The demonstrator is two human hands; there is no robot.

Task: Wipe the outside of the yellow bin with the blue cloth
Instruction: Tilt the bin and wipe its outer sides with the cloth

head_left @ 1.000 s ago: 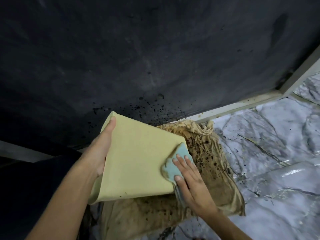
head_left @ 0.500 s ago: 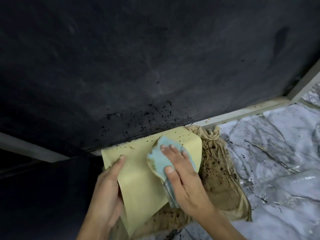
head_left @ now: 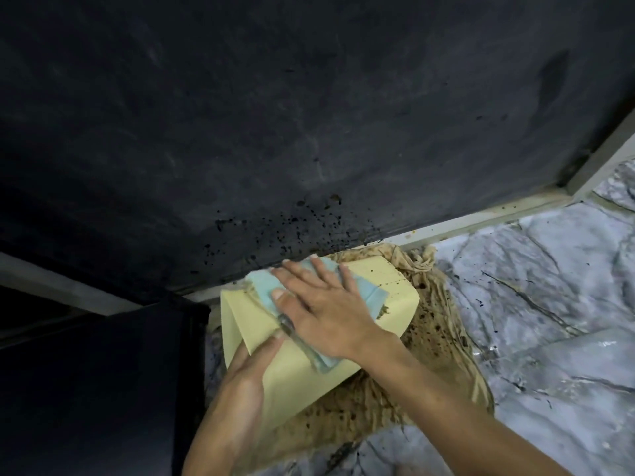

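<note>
1. The yellow bin (head_left: pixel 302 365) lies tilted on a stained brown rag (head_left: pixel 429 341) by the dark wall (head_left: pixel 309 115).
2. The right hand (head_left: pixel 323 304), fingers spread flat, presses the blue cloth (head_left: pixel 369 292) onto it.
3. The left hand (head_left: pixel 252 365) grips the bin's lower edge.

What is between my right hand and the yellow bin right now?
Only the blue cloth: the right hand lies flat on it, pressing it to the yellow bin. The left hand touches the bin directly.
</note>
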